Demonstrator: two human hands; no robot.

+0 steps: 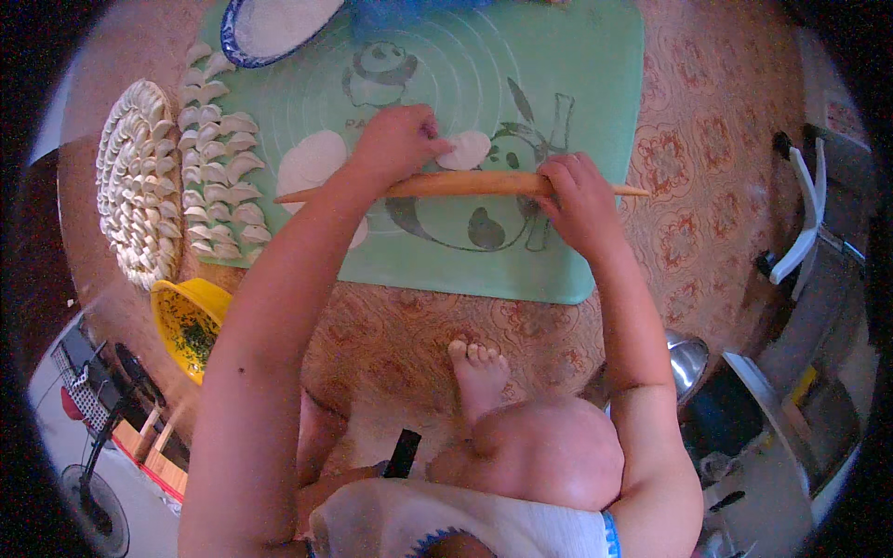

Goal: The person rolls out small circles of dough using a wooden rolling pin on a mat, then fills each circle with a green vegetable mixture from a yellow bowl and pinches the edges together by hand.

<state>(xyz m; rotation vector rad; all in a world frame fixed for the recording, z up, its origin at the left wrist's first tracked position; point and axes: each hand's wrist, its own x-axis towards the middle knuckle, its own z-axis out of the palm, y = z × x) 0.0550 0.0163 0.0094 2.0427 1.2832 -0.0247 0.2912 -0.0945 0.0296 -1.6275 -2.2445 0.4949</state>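
My right hand (575,199) is closed around the right part of a tapered wooden rolling pin (467,183), which lies crosswise over a green silicone mat (446,268) printed with pandas. Just beyond the pin, the fingertips of my left hand (408,143) pinch the left edge of a small round dough wrapper (467,150). My left forearm crosses above the pin's left part. Flat round wrappers (314,160) overlap one another left of my left wrist, partly hidden by the pin and the arm. Rows of folded dumplings (216,174) stand along the mat's left edge.
A round tray packed with dumplings (139,181) is at the left. A blue-rimmed dish of flour (279,28) sits at the mat's far edge. Below the tray, a yellow bowl (188,314) holds chopped greens. A metal bowl (687,359) is beside my right elbow, and a chair base (806,223) stands at the right.
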